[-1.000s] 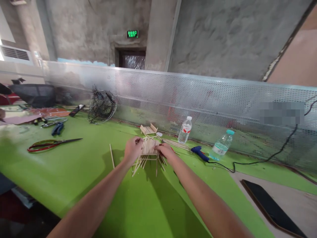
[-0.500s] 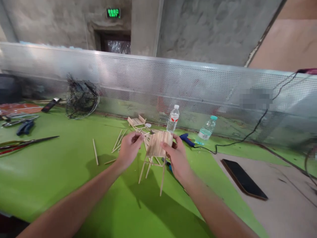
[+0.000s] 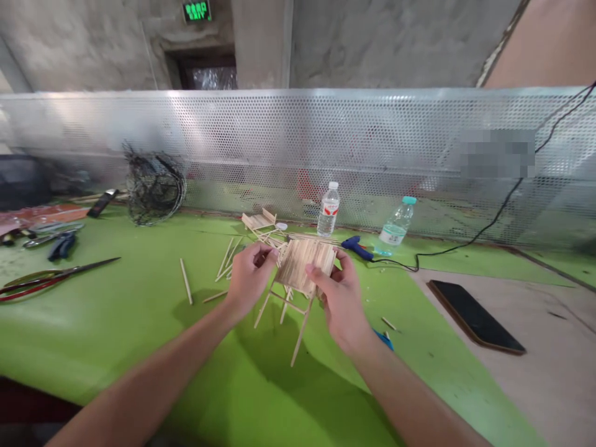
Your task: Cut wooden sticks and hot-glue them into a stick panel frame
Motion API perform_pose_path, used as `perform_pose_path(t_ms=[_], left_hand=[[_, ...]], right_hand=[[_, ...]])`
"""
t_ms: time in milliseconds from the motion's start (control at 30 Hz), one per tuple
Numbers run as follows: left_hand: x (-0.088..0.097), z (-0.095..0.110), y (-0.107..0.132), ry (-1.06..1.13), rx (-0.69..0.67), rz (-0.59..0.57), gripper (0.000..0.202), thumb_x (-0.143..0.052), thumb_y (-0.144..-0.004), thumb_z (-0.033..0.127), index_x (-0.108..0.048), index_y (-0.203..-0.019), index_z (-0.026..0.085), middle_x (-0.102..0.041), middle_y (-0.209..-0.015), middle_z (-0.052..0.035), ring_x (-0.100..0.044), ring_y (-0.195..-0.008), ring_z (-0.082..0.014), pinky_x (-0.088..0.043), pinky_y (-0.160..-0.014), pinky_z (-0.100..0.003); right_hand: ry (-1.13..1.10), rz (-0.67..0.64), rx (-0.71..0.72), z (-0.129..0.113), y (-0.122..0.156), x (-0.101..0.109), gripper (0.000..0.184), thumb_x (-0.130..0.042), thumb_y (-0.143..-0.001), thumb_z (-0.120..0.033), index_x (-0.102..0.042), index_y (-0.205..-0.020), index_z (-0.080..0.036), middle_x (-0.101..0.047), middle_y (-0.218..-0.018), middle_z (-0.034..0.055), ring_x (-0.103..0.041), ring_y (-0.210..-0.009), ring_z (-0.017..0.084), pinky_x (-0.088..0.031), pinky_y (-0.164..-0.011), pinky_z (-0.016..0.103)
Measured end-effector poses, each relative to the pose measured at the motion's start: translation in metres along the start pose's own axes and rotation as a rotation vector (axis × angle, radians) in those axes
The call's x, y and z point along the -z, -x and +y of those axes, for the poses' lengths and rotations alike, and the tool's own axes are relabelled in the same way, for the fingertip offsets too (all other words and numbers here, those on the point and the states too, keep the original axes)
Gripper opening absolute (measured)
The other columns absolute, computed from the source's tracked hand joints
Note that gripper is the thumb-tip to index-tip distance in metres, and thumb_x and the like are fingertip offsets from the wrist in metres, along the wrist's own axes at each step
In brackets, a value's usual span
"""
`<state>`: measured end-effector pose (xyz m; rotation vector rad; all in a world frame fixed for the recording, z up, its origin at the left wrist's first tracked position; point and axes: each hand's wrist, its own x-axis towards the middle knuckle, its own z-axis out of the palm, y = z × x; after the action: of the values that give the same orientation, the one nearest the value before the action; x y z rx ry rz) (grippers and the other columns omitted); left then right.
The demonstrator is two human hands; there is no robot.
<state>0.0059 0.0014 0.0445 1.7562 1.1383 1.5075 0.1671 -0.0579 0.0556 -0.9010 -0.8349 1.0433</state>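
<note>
A small table model [image 3: 305, 267] built of wooden sticks, with a flat slatted top and thin legs, is held tilted above the green table [image 3: 139, 347]. My right hand [image 3: 342, 298] grips its near right edge, thumb on top. My left hand [image 3: 249, 279] is closed at the model's left edge, fingers pinched on a thin stick there. Loose wooden sticks [image 3: 186, 288] lie on the green surface to the left and behind. A second small stick frame [image 3: 258, 220] sits further back.
Two water bottles [image 3: 328, 210] [image 3: 395, 226] and a blue glue gun [image 3: 356, 247] with a black cable stand by the perforated metal screen [image 3: 298, 143]. Red-handled scissors [image 3: 51, 277], pliers [image 3: 60, 244] and a wire coil [image 3: 153, 186] lie left. A black phone [image 3: 475, 316] lies right.
The stick table model has been lifted off the green surface and tilted toward me. Both hands rose with it, and the camera turned down and right.
</note>
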Motion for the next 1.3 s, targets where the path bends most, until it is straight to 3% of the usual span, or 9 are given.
perform_pose_path(t_ms=[367, 900, 1100, 1300], left_hand=[[-0.0002, -0.0011, -0.0012, -0.008, -0.011, -0.016, 0.018, -0.062, -0.09, 0.036, -0.066, -0.083, 0.02, -0.058, -0.066, 0.0012, -0.047, -0.055, -0.0112, -0.034, -0.049, -0.025], [-0.0006, -0.0001, -0.0021, 0.012, -0.002, -0.043, 0.021, -0.063, -0.088, 0.038, -0.066, -0.081, 0.019, -0.061, -0.068, 0.0, -0.049, -0.057, -0.0113, -0.036, -0.051, -0.025], [-0.0006, -0.0032, -0.0022, 0.015, 0.024, -0.065, 0.022, -0.061, -0.09, 0.04, -0.065, -0.083, 0.019, -0.061, -0.071, -0.0001, -0.046, -0.056, -0.0102, -0.033, -0.049, -0.025], [-0.0001, -0.0063, -0.0027, -0.009, 0.032, -0.075, 0.02, -0.061, -0.09, 0.038, -0.067, -0.085, 0.019, -0.061, -0.07, -0.0002, -0.047, -0.056, -0.0107, -0.032, -0.048, -0.024]], right_hand=[[-0.091, -0.038, 0.01, 0.002, 0.0037, -0.0022, 0.062, -0.088, -0.065, -0.031, -0.052, -0.116, -0.03, -0.072, -0.097, -0.0007, -0.066, -0.078, 0.017, -0.05, -0.058, 0.028], [-0.103, -0.045, -0.001, -0.0023, 0.0072, -0.0056, 0.063, -0.088, -0.063, -0.029, -0.053, -0.114, -0.031, -0.073, -0.104, 0.0003, -0.068, -0.093, 0.021, -0.056, -0.076, 0.035], [-0.102, -0.024, -0.032, 0.0026, 0.0037, -0.0018, 0.064, -0.088, -0.063, -0.031, -0.053, -0.116, -0.03, -0.073, -0.1, 0.0002, -0.068, -0.082, 0.02, -0.053, -0.063, 0.03], [-0.108, 0.019, -0.055, 0.0058, 0.0012, 0.0008, 0.068, -0.089, -0.061, -0.032, -0.052, -0.119, -0.03, -0.073, -0.093, -0.0021, -0.068, -0.076, 0.017, -0.053, -0.062, 0.028]])
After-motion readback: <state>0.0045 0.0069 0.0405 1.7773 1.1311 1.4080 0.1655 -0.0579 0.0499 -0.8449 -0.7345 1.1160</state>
